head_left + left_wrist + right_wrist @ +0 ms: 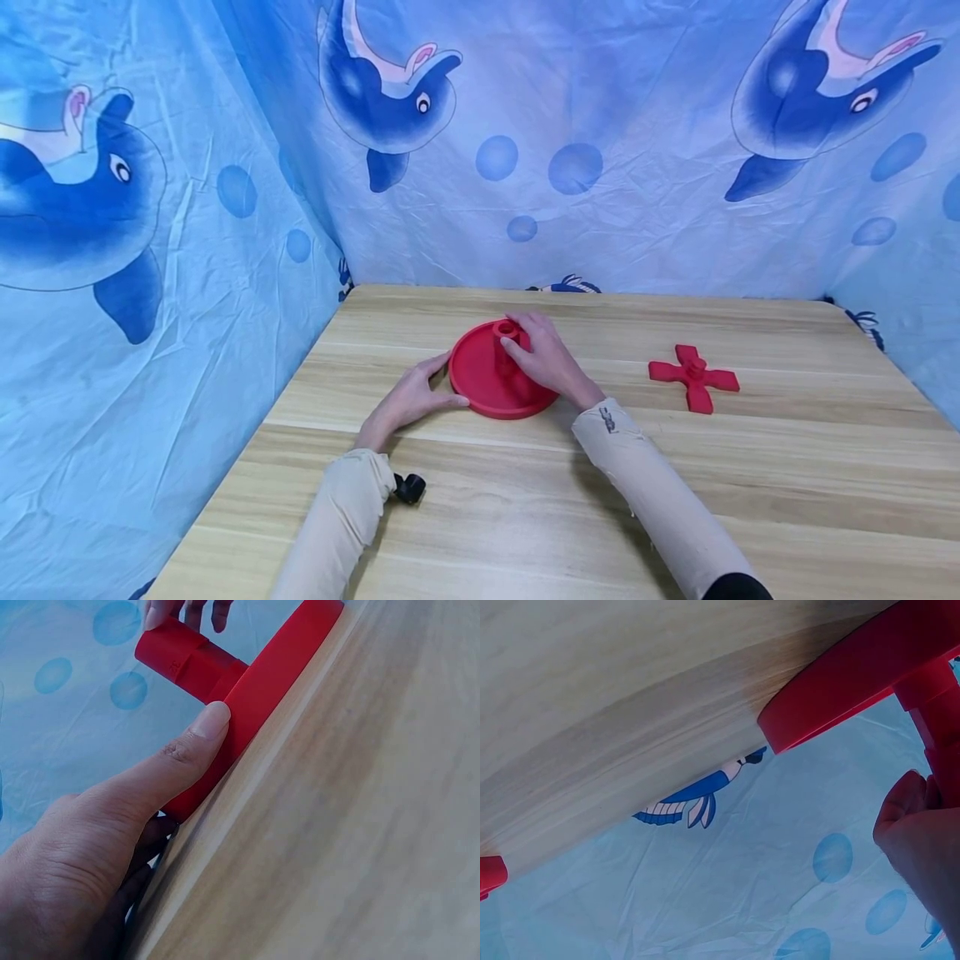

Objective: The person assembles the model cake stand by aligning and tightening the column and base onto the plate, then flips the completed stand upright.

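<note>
A red round base with a raised rim (472,371) lies flat on the wooden table. From its middle rises a red hollow post (503,357), upright, with an opening at its top. My left hand (411,398) holds the base at its left edge, thumb on the near side of the rim and fingers round the far side. In the left wrist view the thumb (176,761) presses against the rim's outer wall. My right hand (547,360) grips the post near its top, thumb on the near side. The right wrist view shows its curled fingers (907,802) beside the post.
A red four-armed cross piece (695,380) with a short peg at its centre lies on the table (795,450) to the right. Blue dolphin-print curtains (525,108) hang round the table's back and sides. A small black object (409,488) is at the left sleeve's cuff.
</note>
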Demonstrator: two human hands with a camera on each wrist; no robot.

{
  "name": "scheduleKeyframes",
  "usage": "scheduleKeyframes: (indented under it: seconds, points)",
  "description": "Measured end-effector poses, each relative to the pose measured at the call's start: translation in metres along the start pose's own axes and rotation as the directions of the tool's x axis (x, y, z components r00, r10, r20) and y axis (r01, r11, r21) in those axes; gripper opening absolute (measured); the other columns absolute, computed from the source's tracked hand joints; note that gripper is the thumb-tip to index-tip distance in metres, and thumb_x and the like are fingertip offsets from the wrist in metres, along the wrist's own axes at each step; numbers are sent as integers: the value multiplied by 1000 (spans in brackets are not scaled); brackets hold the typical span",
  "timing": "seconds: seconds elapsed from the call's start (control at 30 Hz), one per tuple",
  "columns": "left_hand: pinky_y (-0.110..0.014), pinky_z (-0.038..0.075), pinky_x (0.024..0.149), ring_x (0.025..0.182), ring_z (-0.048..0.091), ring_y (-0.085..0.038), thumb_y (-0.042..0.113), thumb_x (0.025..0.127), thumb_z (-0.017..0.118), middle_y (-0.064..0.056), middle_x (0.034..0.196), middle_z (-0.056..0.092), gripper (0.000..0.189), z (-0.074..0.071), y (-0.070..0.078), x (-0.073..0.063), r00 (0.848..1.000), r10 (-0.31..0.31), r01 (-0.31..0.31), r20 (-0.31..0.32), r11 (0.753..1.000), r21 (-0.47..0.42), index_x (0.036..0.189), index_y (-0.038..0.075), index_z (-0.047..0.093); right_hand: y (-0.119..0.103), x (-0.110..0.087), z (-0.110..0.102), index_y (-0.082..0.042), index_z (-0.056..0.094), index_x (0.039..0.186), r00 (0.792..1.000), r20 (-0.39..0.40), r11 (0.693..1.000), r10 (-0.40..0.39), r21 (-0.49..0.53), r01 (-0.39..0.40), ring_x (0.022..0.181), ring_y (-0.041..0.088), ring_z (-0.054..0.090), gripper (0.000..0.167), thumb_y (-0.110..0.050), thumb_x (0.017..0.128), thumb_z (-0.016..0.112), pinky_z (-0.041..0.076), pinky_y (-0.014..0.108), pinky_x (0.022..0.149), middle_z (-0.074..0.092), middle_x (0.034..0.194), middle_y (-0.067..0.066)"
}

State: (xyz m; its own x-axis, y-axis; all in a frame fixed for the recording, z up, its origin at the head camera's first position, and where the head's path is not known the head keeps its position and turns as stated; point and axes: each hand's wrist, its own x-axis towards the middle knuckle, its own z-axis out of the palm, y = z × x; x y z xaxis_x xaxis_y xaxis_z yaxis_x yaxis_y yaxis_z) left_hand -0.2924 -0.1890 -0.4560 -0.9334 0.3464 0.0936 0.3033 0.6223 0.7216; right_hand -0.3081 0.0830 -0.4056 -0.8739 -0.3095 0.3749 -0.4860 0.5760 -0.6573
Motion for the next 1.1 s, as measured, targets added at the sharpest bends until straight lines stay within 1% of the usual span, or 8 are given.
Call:
scheduleKeyframes:
  seconds: [0.2, 0.47, 0.67, 0.87, 1.1]
  points:
    - [-51, 36, 117, 147, 38, -26, 59, 77, 87, 0, 159, 44, 104, 0, 0, 0, 1000, -6, 6, 1, 1000, 5, 162, 20, 39, 0, 0, 0, -3, 54, 147, 1000, -16, 1000, 5, -16, -5, 129, 31, 49, 56, -22, 98, 73, 55, 48, 97, 58, 136, 15]
    - [-50, 34, 118, 147, 37, -25, 57, 77, 87, 0, 159, 44, 104, 1, 0, 0, 1000, 1, -1, 1, 1000, -5, 161, 20, 39, 0, 0, 1, -2, 55, 146, 1000, -17, 1000, -3, -15, 2, 127, 31, 50, 54, -21, 98, 73, 55, 48, 98, 59, 133, 15]
    - [-51, 34, 119, 147, 37, -26, 58, 77, 87, -1, 160, 44, 104, 1, -1, 0, 1000, -4, 4, 0, 1000, -2, 162, 20, 39, 1, 0, 1, -2, 55, 145, 999, -31, 1000, 19, -19, -20, 129, 32, 49, 55, -23, 98, 74, 56, 49, 97, 57, 135, 15]
    - [-50, 34, 119, 148, 37, -27, 57, 77, 88, -3, 160, 43, 105, 1, 0, 0, 1000, -15, 15, 0, 1000, 9, 162, 19, 39, 0, 0, 0, -3, 54, 148, 1000, -7, 1000, 12, -6, -12, 129, 31, 49, 56, -19, 98, 72, 55, 48, 98, 58, 136, 14]
    - [-49, 34, 119, 148, 37, -26, 57, 78, 87, -3, 160, 43, 105, 1, 1, 1, 1000, -18, 18, 0, 1000, 17, 162, 19, 38, 1, 1, 1, -1, 55, 145, 1000, -24, 1000, 7, -10, -7, 128, 32, 49, 55, -23, 99, 72, 54, 49, 99, 58, 135, 14]
